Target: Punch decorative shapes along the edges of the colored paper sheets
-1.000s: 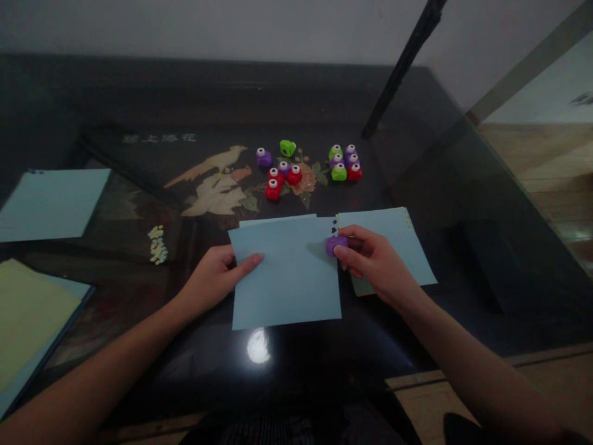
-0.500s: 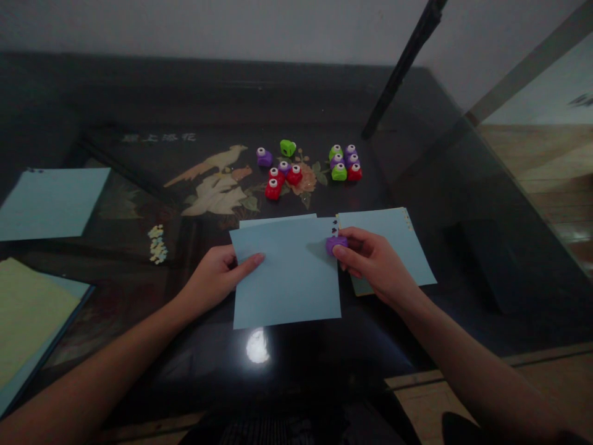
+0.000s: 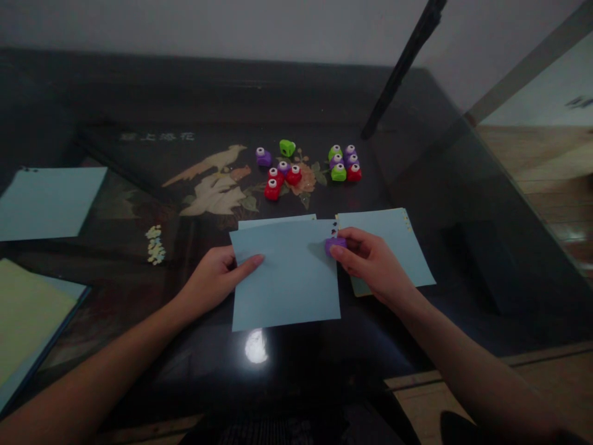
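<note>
Clearly, the right hand (image 3: pixel 376 262) partly hides the purple punch (image 3: pixel 332 243)

The one view comes from a camera worn on the person's head, above the near side of the dark table (image 3: pixel 296 105), facing forward and steeply down. It sits close enough that the left hand (image 3: pixel 226 272) and right hand (image 3: pixel 373 262) show clearly near mid-frame, yet takes in most of the tabletop, the wall (image 3: pixel 231 28) along the top and floor (image 3: pixel 546 167) at the right.
</note>
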### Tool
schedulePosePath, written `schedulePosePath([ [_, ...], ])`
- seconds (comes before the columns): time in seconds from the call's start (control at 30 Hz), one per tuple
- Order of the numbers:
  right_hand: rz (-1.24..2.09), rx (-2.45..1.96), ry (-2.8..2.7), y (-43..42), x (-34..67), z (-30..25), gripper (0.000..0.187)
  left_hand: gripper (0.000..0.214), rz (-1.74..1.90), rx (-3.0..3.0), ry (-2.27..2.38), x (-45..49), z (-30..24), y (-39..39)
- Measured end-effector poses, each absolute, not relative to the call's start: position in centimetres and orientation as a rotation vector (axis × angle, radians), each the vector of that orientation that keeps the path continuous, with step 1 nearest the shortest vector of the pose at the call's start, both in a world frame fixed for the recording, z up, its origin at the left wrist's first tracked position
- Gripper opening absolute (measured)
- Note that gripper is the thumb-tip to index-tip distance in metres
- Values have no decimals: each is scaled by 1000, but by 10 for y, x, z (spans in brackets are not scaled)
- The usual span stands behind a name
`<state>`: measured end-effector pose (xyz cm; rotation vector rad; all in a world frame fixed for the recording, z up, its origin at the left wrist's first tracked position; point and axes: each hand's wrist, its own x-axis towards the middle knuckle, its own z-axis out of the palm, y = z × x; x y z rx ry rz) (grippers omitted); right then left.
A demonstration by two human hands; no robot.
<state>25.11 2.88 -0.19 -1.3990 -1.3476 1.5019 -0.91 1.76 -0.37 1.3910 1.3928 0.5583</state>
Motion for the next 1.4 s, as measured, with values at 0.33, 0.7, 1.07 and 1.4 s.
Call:
schedulePosePath([
  [0.33, 1481, -1416, -1339, 28, 250, -1, 26, 23, 574, 1389, 1407, -7, 0, 18],
  [0.7, 1484, -1402, -1347, 29, 251, -1, 25, 23, 579, 1363, 1387, -7, -1, 18],
  [1.07, 1520, -1411, -1330, 29, 250, -2, 27, 24, 558, 1387, 1379, -9, -3, 18],
  [1.4, 1569, -1382, -1338, 30, 250, -2, 29, 25, 577, 1425, 1396, -7, -2, 19],
])
